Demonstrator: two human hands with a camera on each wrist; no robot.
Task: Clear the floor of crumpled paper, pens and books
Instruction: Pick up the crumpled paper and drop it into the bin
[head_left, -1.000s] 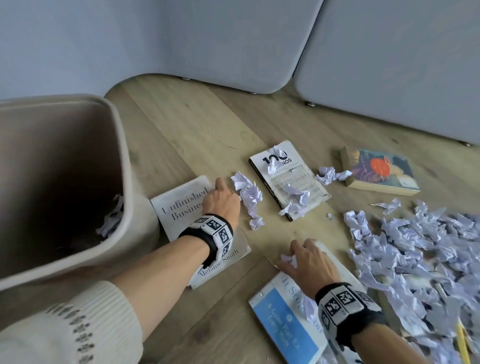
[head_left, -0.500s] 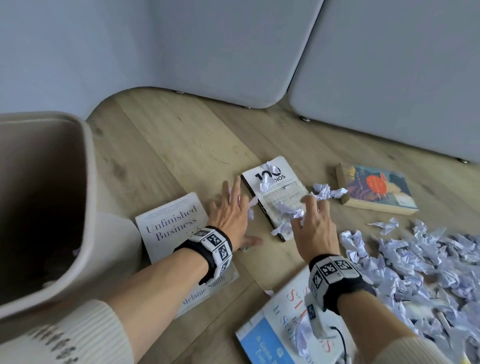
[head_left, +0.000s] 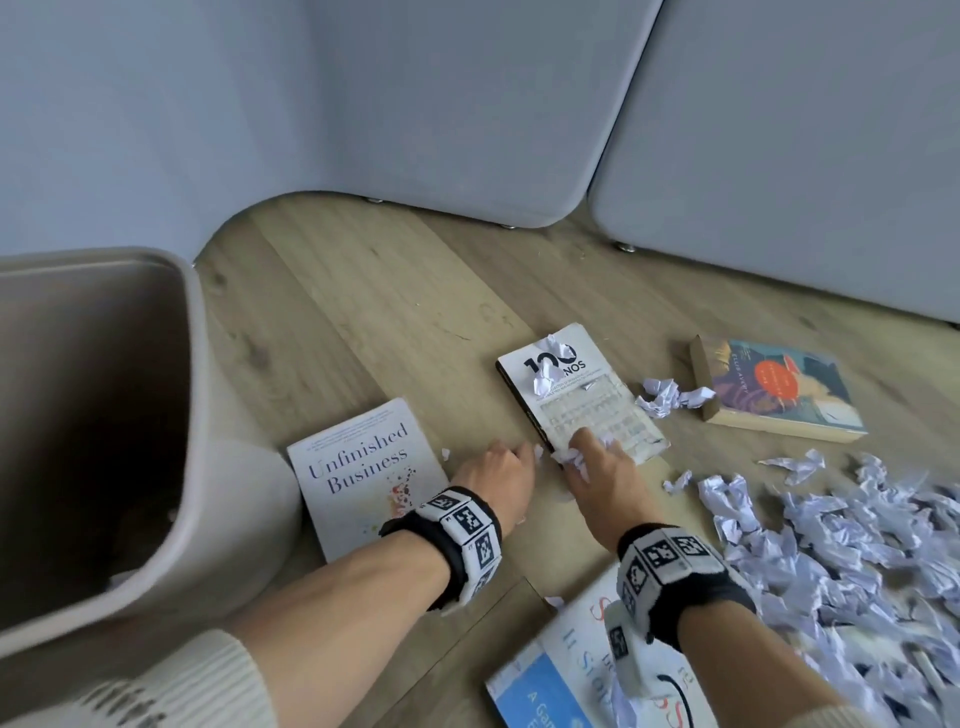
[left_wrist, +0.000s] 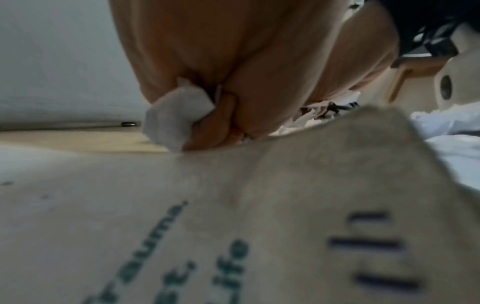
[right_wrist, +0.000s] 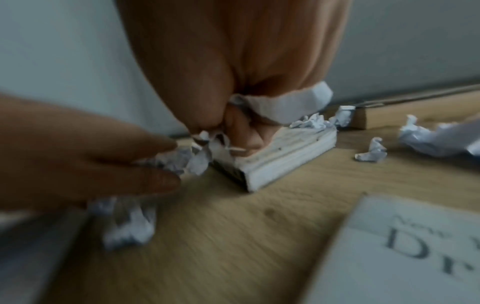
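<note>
My left hand (head_left: 519, 454) lies on the floor between the "Unfinished Business" book (head_left: 363, 467) and the "100" book (head_left: 576, 400), fingers curled round crumpled paper (left_wrist: 176, 117). Right beside it, my right hand (head_left: 584, 449) rests on the near corner of the "100" book and grips more crumpled paper (right_wrist: 288, 105). Loose paper scraps (right_wrist: 124, 224) lie under the left hand's fingers (right_wrist: 155, 176). One paper ball (head_left: 548, 361) sits on the "100" book. A big pile of crumpled paper (head_left: 831, 545) covers the floor at the right.
A beige waste bin (head_left: 182, 415) stands at the left, against the "Unfinished Business" book. A colourful paperback (head_left: 779, 389) lies at the far right with a paper ball (head_left: 662, 395) beside it. A blue-and-white book (head_left: 561, 675) lies under my right forearm. Grey panels (head_left: 467, 104) close the back.
The right hand came forward from the blue-and-white book to the "100" book. Both hands, spread flat half a second ago, have curled round the paper between the books.
</note>
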